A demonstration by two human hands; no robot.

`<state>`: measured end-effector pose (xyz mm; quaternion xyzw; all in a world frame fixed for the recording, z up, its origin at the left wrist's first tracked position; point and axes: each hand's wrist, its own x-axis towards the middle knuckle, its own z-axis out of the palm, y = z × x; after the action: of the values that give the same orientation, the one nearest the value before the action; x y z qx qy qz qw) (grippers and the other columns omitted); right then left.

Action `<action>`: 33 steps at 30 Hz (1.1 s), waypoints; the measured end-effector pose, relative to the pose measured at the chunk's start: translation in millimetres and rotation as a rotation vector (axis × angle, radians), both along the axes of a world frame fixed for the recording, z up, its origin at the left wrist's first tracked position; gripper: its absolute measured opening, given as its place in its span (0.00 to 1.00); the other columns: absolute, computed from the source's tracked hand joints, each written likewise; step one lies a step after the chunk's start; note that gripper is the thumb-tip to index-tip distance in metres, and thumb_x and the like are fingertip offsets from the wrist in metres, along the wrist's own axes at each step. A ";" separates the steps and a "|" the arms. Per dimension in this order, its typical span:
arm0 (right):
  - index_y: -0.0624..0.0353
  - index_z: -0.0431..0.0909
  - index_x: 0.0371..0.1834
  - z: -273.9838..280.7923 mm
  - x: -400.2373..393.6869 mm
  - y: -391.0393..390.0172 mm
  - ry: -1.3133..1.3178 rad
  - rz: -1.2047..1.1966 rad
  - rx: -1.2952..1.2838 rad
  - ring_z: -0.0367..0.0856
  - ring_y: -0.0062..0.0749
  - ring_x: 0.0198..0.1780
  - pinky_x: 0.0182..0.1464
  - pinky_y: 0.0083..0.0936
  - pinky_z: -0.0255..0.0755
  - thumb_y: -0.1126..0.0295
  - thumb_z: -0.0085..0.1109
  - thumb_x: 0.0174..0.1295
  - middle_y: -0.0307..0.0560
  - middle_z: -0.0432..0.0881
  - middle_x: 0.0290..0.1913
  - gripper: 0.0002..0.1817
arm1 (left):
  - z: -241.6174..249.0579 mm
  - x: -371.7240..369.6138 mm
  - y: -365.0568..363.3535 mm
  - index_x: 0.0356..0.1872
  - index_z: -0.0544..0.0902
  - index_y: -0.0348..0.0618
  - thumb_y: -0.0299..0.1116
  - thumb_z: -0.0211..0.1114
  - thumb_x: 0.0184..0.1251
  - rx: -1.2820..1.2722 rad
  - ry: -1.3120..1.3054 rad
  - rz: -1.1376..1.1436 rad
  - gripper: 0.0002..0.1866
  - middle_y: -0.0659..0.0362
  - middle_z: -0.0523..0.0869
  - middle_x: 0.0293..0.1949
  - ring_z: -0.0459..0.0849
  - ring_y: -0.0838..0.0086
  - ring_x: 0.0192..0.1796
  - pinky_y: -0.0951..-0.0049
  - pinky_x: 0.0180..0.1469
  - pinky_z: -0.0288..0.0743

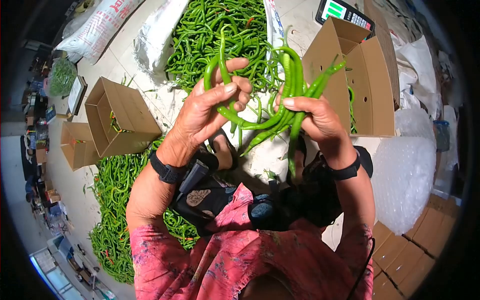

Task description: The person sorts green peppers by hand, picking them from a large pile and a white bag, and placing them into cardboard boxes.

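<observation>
My right hand (315,112) is closed round a bunch of long green chili peppers (287,82), whose tips stick out above and below the fingers. Facing it, my left hand (212,97) pinches a curled green chili pepper (223,55) between thumb and fingers; its curved length stands up past the fingertips. Another bent pepper reaches from the left hand across to the bunch. Beyond both hands lies a big heap of green chili peppers (215,30) on an opened white sack (152,47).
An open cardboard box (370,85) stands at the right, near a digital scale (345,15). Two more boxes stand at the left, one a taller carton (125,107). A second pepper pile (112,220) covers the floor at lower left. Bubble wrap (405,175) lies far right.
</observation>
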<state>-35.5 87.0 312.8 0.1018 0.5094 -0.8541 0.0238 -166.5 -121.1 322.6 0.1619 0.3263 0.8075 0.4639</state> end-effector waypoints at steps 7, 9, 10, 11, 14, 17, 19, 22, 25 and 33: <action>0.68 0.77 0.56 11.6 5.7 -0.8 -0.085 -0.039 -0.019 0.85 0.35 0.50 0.59 0.31 0.76 0.80 0.62 0.60 0.51 0.85 0.49 0.20 | 13.4 12.9 5.6 0.67 0.68 0.35 0.37 0.61 0.73 -0.313 0.331 0.046 0.27 0.54 0.84 0.43 0.82 0.72 0.44 0.72 0.48 0.74; 0.68 0.77 0.57 14.1 8.2 -3.3 0.033 -0.029 0.079 0.84 0.34 0.50 0.59 0.31 0.76 0.79 0.62 0.60 0.50 0.85 0.49 0.19 | 12.5 17.9 8.2 0.67 0.68 0.35 0.38 0.60 0.73 -0.330 0.353 0.046 0.26 0.54 0.84 0.43 0.82 0.73 0.44 0.72 0.48 0.74; 0.67 0.77 0.57 15.3 8.6 -4.3 0.151 -0.011 0.171 0.84 0.33 0.51 0.59 0.31 0.76 0.79 0.61 0.61 0.50 0.85 0.50 0.19 | 12.5 19.9 8.8 0.67 0.68 0.35 0.38 0.59 0.74 -0.355 0.375 0.052 0.26 0.54 0.84 0.43 0.82 0.73 0.45 0.72 0.48 0.74; 0.67 0.77 0.57 16.5 8.0 -5.1 0.152 -0.016 0.174 0.84 0.33 0.51 0.59 0.31 0.76 0.79 0.61 0.61 0.50 0.85 0.50 0.19 | 12.1 21.6 9.3 0.65 0.70 0.35 0.39 0.59 0.75 -0.361 0.382 0.044 0.25 0.55 0.84 0.43 0.82 0.74 0.44 0.73 0.47 0.75; 0.68 0.76 0.58 18.7 6.6 -6.5 0.113 -0.026 0.090 0.84 0.31 0.50 0.57 0.29 0.77 0.77 0.61 0.63 0.49 0.84 0.52 0.19 | 10.9 27.7 10.6 0.63 0.72 0.35 0.40 0.59 0.75 -0.390 0.339 0.021 0.23 0.56 0.84 0.43 0.82 0.76 0.43 0.75 0.44 0.75; 0.66 0.75 0.61 13.2 4.9 -6.0 0.123 0.020 0.144 0.84 0.30 0.50 0.56 0.28 0.77 0.76 0.61 0.64 0.48 0.84 0.51 0.21 | 6.4 36.8 13.1 0.60 0.75 0.35 0.39 0.61 0.74 -0.419 0.244 0.033 0.21 0.58 0.83 0.41 0.81 0.78 0.40 0.78 0.41 0.75; 0.64 0.74 0.63 21.9 5.3 -12.2 0.104 0.008 0.069 0.83 0.29 0.52 0.56 0.27 0.77 0.75 0.60 0.65 0.47 0.85 0.50 0.22 | 5.6 40.7 14.2 0.58 0.76 0.36 0.37 0.67 0.69 -0.433 0.191 0.024 0.22 0.60 0.83 0.39 0.80 0.80 0.38 0.80 0.40 0.74; 0.69 0.74 0.61 10.4 3.1 -12.8 0.045 0.006 -0.050 0.81 0.30 0.58 0.60 0.25 0.74 0.78 0.55 0.68 0.51 0.82 0.55 0.18 | 0.0 44.4 13.9 0.56 0.77 0.36 0.35 0.73 0.63 -0.532 0.251 0.008 0.24 0.62 0.83 0.40 0.79 0.82 0.38 0.80 0.40 0.73; 0.66 0.73 0.61 -5.2 2.0 -14.2 0.046 0.000 -0.061 0.82 0.31 0.55 0.58 0.25 0.76 0.75 0.58 0.67 0.50 0.82 0.53 0.20 | -9.5 53.0 20.7 0.53 0.79 0.39 0.32 0.76 0.58 -0.535 0.345 0.094 0.23 0.65 0.82 0.38 0.78 0.82 0.38 0.80 0.42 0.73; 0.65 0.75 0.54 -7.7 3.3 -4.7 -0.002 -0.120 -0.006 0.83 0.32 0.49 0.55 0.28 0.77 0.74 0.63 0.63 0.47 0.84 0.44 0.16 | 23.1 11.9 -5.1 0.46 0.82 0.39 0.34 0.70 0.60 -0.877 0.776 0.292 0.15 0.66 0.82 0.35 0.76 0.82 0.35 0.79 0.40 0.71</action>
<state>-32.2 82.3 305.1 0.1329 0.4998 -0.8555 -0.0264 -154.5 -126.2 345.7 0.1918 0.7932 0.5349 0.2188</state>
